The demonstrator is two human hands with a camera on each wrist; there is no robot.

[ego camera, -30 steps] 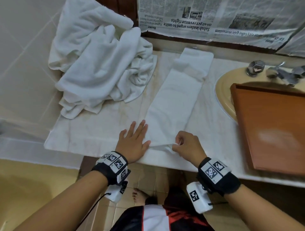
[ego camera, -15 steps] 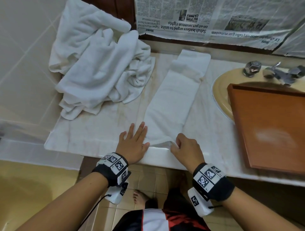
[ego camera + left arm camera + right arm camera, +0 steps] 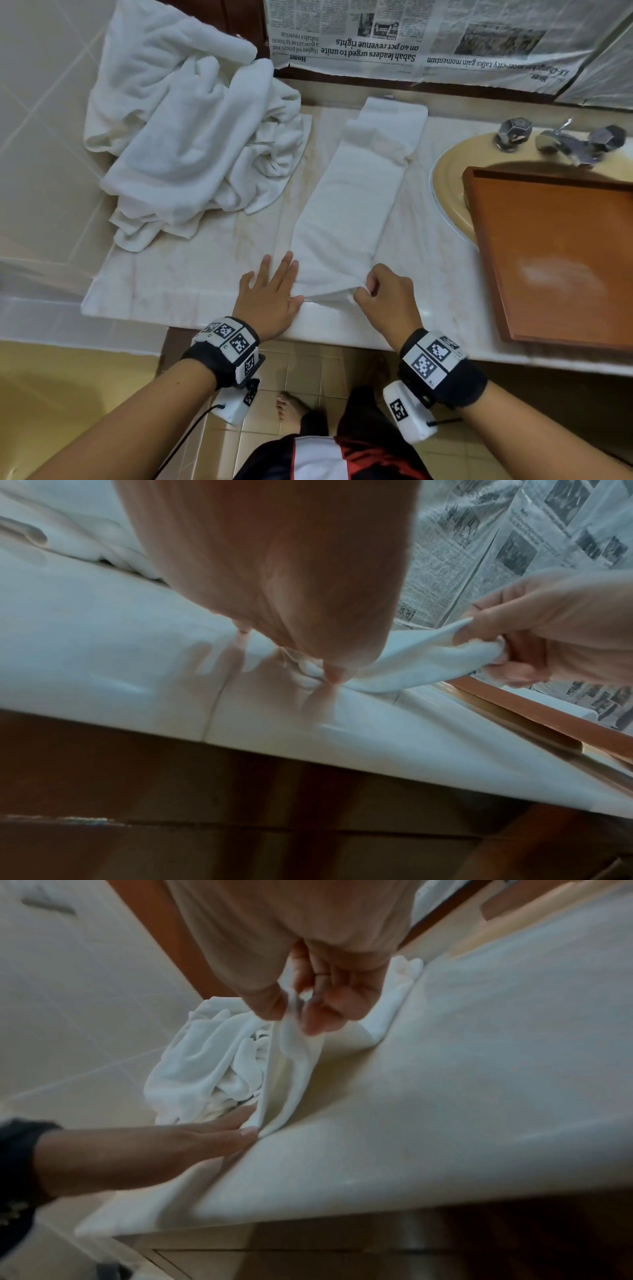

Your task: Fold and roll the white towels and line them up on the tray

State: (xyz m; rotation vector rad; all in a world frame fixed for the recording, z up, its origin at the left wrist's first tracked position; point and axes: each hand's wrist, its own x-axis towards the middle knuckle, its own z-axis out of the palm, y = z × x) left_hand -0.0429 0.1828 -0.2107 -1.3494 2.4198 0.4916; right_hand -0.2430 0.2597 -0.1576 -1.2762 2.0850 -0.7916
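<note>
We are starting the roll at the towel's (image 3: pixel 346 219) near end, and each hand is placed for that, as we judge it. The towel is lying as a long folded strip on the counter (image 3: pixel 191 284), running from the lower centre of the head view up toward the newspaper (image 3: pixel 445 37) at the top. Our left hand (image 3: pixel 269 296) is lying flat, fingers straight and spread, with the thumb tip touching the towel's near left corner, probably pinning that corner so the strip is not sliding while the other side is turned. Our right hand (image 3: pixel 385 299) is pinching the near right corner between thumb and curled fingers (image 3: pixel 318 1015), lifting it just off the counter; in the right wrist view the cloth is hanging from that pinch down to the left thumb. So the near edge is stretching between the two hands, slightly raised at the right. The heap (image 3: pixel 191 147) of unfolded towels is waiting in the upper left, and the tray (image 3: pixel 555 260) is sitting bare at the right, over the sink (image 3: pixel 445 192), within reach for finished rolls.
</note>
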